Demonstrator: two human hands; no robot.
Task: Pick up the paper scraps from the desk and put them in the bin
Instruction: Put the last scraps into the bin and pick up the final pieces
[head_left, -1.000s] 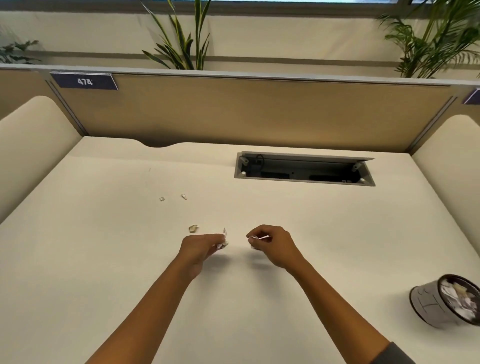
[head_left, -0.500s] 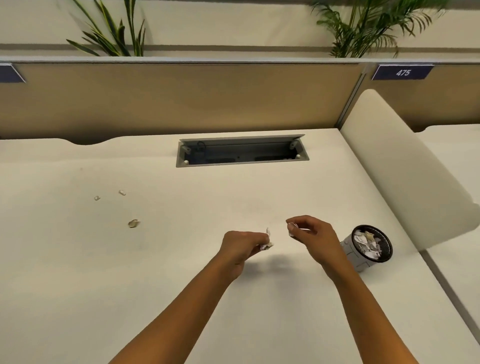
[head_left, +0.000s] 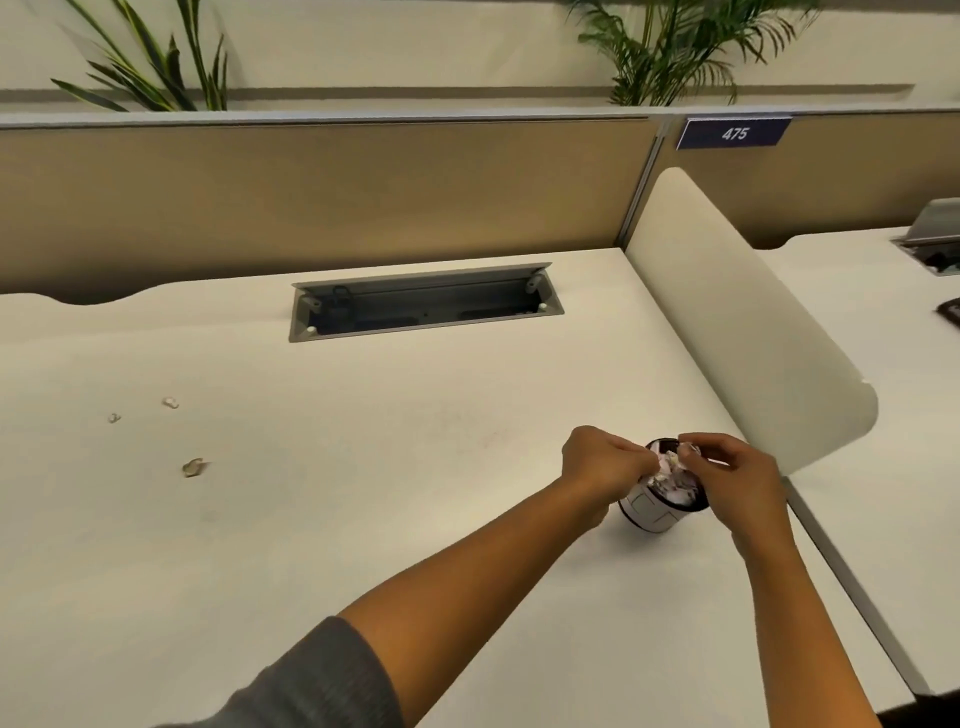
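Note:
A small round white bin with a dark rim stands near the desk's right side, filled with crumpled paper. My left hand and my right hand hover over its mouth, fingers pinched. The right hand pinches a small white paper scrap above the rim. Whether the left hand still holds its scrap is hidden by the fingers. Three scraps lie on the desk at the left: a brownish one and two tiny white ones.
An open grey cable tray is sunk into the cream desk at the back. A rounded cream side divider rises just right of the bin. A tan partition runs behind, with plants above it.
Both hands moved right from mid-desk to above the bin, carrying their scraps. The view swung right, so the loose scraps now lie far left.

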